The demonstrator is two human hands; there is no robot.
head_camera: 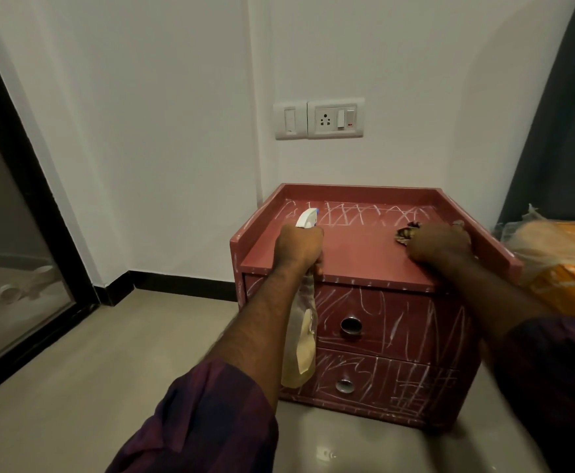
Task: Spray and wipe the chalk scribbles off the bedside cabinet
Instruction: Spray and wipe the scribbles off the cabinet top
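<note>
Brown cloth [407, 232] hides mostly under right hand [439, 244]; left hand [298, 247] covers spray bottle [301, 336] neck.

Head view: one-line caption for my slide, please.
Left hand aims the spray bottle at the cabinet's chalked top; right hand holds a crumpled cloth on it.

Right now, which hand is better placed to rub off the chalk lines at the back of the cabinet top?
The right hand: it holds the cloth on the cabinet top, just in front of those chalk lines. The left hand grips the spray bottle.
</note>
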